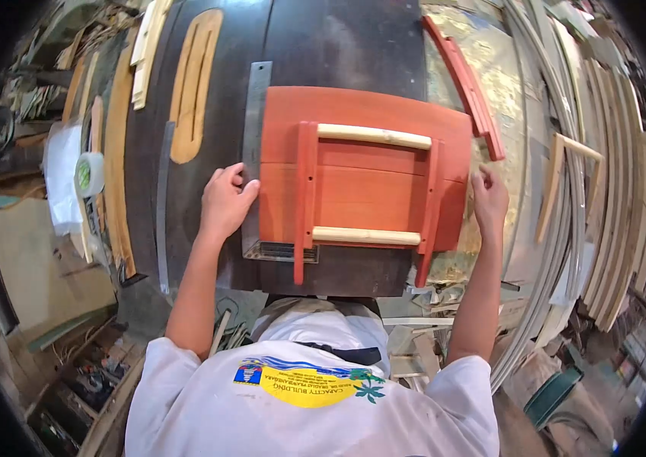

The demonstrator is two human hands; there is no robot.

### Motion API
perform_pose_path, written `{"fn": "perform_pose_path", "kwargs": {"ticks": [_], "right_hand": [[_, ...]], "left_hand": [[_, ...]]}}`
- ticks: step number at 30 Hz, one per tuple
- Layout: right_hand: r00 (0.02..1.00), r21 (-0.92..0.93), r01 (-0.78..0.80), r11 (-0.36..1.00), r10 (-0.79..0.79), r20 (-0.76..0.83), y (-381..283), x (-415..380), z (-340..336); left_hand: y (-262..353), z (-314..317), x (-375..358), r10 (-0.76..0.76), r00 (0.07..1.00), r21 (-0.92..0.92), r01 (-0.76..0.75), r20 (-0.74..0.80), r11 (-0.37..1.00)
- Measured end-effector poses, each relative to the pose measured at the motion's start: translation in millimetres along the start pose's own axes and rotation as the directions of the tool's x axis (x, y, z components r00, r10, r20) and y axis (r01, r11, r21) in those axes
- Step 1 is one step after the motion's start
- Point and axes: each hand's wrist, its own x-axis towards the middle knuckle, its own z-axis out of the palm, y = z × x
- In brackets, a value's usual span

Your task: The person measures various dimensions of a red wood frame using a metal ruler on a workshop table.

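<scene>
A frame of two red wooden rails joined by two pale wooden crossbars lies on a red wooden panel. The lower rail ends reach past the panel's near edge. My left hand is beside the panel's left edge, near a metal square partly hidden under the panel. Its thumb stands apart from loosely bent fingers, and nothing shows in it. Off the panel's right edge, my right hand hovers with fingers loosely curled and no object visible in them.
A dark worktop carries the panel. A slotted wooden piece and a metal strip lie to the left. Red wooden strips rest at upper right. A roll of tape sits far left; long wooden boards line the right.
</scene>
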Motion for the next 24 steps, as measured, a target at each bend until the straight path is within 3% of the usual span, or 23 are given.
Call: {"fn": "perform_pose_path", "kwargs": {"ticks": [3, 5, 7, 8, 10, 12, 13, 14, 15, 16, 17, 18, 19, 20, 21, 22, 24], "right_hand": [[0.963, -0.189, 0.163, 0.968, -0.198, -0.184, -47.6, 41.7, -5.2], [0.876, -0.358, 0.333, 0.872, -0.427, -0.226, -58.6, 79.5, 1.8], [0.826, -0.419, 0.418, 0.806, -0.529, -0.194, -62.3, 117.7, 12.9], [0.824, -0.407, 0.429, 0.806, -0.534, -0.189, -64.3, 127.6, 13.8], [0.935, -0.399, 0.332, 0.855, -0.355, 0.018, -84.1, 148.0, 17.7], [0.937, -0.355, 0.348, 0.867, -0.320, 0.138, -97.0, 161.4, 14.9], [0.907, -0.168, 0.416, 0.894, -0.397, 0.138, -77.8, 182.6, 23.3], [0.926, -0.039, 0.342, 0.939, -0.330, 0.183, -86.1, 181.7, 19.1], [0.916, -0.004, 0.381, 0.925, -0.376, 0.142, -73.8, 197.0, 23.6], [0.922, 0.025, 0.289, 0.957, -0.286, 0.261, -71.8, 210.8, 18.5], [0.868, -0.096, 0.441, 0.892, -0.397, 0.299, -43.5, 248.2, 17.1], [0.902, -0.358, 0.424, 0.832, -0.352, 0.249, -62.6, 235.7, 6.4], [0.825, -0.471, 0.549, 0.690, -0.540, 0.170, -38.7, 253.2, 7.1], [0.703, -0.593, 0.611, 0.524, -0.703, 0.103, -13.7, 274.1, 6.1], [0.699, -0.582, 0.621, 0.525, -0.707, 0.109, -11.6, 259.9, 5.0], [0.765, -0.529, 0.556, 0.641, -0.643, 0.024, -16.5, 238.1, -1.0], [0.878, -0.390, 0.418, 0.821, -0.475, -0.060, -26.0, 180.9, -17.2]], "left_hand": [[0.2, 1.1, 1.7, 0.001, 1.000, 0.031, -0.001, -0.002, 1.000], [-1.6, 3.7, 2.0, -0.046, 0.999, 0.010, 0.046, 0.005, 0.999], [-0.5, 5.5, 1.3, -0.067, 0.998, -0.026, 0.067, 0.008, 0.997], [-0.8, 3.7, 0.3, -0.094, 0.996, -0.061, 0.094, 0.005, 0.994], [-0.9, 9.4, -1.6, -0.137, 0.990, -0.096, 0.133, -0.041, 0.986], [-11.0, 8.9, -7.5, -0.082, 0.996, -0.295, 0.066, -0.044, 0.953], [-13.3, 5.3, -14.1, -0.052, 0.993, -0.246, 0.024, -0.106, 0.969], [-15.3, 1.4, -20.6, -0.024, 0.985, -0.186, -0.008, -0.168, 0.983], [-18.4, -6.5, -26.9, -0.031, 0.971, -0.110, 0.004, -0.238, 0.994], [-25.1, -16.8, -34.3, -0.031, 0.954, -0.038, 0.021, -0.298, 0.999], [-37.1, -29.6, -42.4, -0.070, 0.935, -0.012, 0.070, -0.348, 0.997], [-49.3, -39.7, -47.5, -0.040, 0.905, 0.151, 0.114, -0.424, 0.982], [-61.2, -48.3, -50.9, 0.004, 0.879, 0.300, 0.159, -0.478, 0.941], [-72.6, -57.2, -53.1, -0.007, 0.869, 0.306, 0.181, -0.494, 0.935], [-83.1, -64.2, -53.8, 0.006, 0.858, 0.406, 0.237, -0.514, 0.883], [-94.9, -69.8, -52.1, 0.024, 0.849, 0.493, 0.283, -0.528, 0.823], [-115.8, -76.9, -42.5, -0.007, 0.863, 0.474, 0.284, -0.505, 0.834]]}}
